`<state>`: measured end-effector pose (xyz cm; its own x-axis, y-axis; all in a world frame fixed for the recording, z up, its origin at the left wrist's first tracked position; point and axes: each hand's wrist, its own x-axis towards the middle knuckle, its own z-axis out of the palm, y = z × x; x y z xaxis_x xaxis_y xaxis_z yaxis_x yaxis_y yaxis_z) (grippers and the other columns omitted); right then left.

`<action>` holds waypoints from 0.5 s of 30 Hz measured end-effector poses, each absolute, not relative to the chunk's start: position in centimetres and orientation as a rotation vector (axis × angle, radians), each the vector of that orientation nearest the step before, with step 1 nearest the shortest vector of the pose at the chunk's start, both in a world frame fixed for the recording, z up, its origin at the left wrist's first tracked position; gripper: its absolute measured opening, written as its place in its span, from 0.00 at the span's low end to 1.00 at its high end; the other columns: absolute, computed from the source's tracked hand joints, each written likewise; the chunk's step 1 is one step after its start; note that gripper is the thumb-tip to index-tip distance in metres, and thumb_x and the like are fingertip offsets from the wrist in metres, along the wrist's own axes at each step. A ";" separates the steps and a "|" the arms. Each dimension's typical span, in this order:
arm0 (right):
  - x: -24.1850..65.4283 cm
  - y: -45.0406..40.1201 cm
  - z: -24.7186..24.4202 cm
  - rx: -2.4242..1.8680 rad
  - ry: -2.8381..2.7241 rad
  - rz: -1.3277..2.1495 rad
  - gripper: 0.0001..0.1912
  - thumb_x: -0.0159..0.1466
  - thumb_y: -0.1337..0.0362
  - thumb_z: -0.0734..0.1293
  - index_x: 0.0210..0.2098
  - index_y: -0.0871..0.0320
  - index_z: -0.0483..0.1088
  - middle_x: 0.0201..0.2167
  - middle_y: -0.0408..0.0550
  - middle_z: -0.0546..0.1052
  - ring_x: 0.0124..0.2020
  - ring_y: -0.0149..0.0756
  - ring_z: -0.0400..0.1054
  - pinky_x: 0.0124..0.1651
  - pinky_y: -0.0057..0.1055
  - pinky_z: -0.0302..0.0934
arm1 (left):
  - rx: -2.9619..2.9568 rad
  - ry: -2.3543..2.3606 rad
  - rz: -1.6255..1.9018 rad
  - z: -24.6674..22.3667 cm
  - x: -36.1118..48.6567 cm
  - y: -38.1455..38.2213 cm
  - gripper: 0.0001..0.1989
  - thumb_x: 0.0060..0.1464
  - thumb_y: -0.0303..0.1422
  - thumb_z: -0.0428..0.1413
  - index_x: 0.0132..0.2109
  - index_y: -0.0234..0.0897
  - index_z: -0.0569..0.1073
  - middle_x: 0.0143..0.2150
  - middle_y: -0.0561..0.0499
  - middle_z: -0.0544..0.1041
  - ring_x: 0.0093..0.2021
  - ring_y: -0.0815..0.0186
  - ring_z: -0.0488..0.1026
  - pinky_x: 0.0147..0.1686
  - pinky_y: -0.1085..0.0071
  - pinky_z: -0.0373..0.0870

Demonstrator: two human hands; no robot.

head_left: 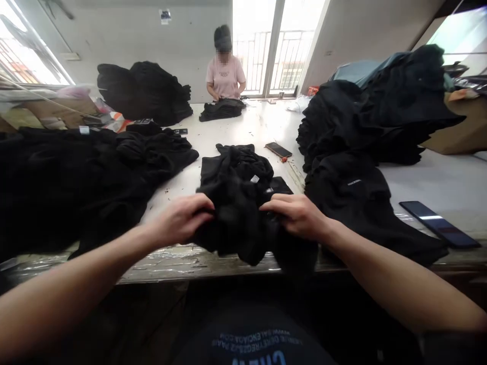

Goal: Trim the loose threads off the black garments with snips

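Observation:
Between my hands a black garment (238,213) is bunched up at the front edge of the table, partly hanging over it and slightly blurred. My left hand (186,215) pinches its left side between thumb and fingers. On the other side my right hand (294,213) grips the cloth, thumb and fingers closed on it. A small white label (254,179) shows on the black cloth just beyond my hands. What kind of garment it is cannot be made out from the folds.
Black garments (76,177) spread over the left side. A folded black stack (342,121) rises at the right, near a dark phone (439,223). Another phone (278,149) lies mid-table. Across the table (262,119) a person (225,76) handles black cloth (222,109) beside a black pile (144,94).

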<state>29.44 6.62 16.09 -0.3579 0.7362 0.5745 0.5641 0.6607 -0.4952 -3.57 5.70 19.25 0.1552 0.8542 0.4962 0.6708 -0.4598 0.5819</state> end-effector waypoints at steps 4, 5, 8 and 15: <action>30.9 7.6 15.8 -1.022 -1.982 0.322 0.14 0.59 0.70 0.58 0.37 0.57 0.75 0.30 0.47 0.78 0.31 0.34 0.72 0.35 0.32 0.67 | 2.231 1.644 1.116 20.4 -5.2 6.6 0.13 0.48 0.42 0.57 0.32 0.36 0.75 0.23 0.54 0.72 0.23 0.69 0.67 0.25 0.73 0.67; 31.4 7.3 16.0 -1.020 -1.978 0.361 0.15 0.59 0.71 0.58 0.37 0.57 0.75 0.31 0.46 0.78 0.32 0.34 0.72 0.36 0.32 0.67 | 2.224 1.603 0.995 20.6 -5.7 6.6 0.14 0.47 0.43 0.57 0.31 0.37 0.76 0.23 0.54 0.72 0.23 0.68 0.68 0.25 0.72 0.68; 32.8 5.6 17.6 -0.941 -1.827 0.424 0.11 0.57 0.71 0.63 0.36 0.53 0.75 0.32 0.43 0.77 0.32 0.33 0.71 0.34 0.31 0.66 | 2.059 1.525 0.998 21.7 -7.0 5.9 0.15 0.45 0.45 0.60 0.32 0.38 0.76 0.24 0.53 0.73 0.24 0.66 0.71 0.27 0.69 0.71; 33.2 6.4 19.4 -0.818 -1.681 0.718 0.04 0.57 0.61 0.65 0.29 0.53 0.72 0.25 0.44 0.72 0.24 0.32 0.67 0.22 0.28 0.60 | 1.745 1.437 1.237 21.2 -5.9 7.4 0.21 0.44 0.49 0.59 0.34 0.35 0.74 0.26 0.52 0.74 0.23 0.68 0.70 0.22 0.72 0.68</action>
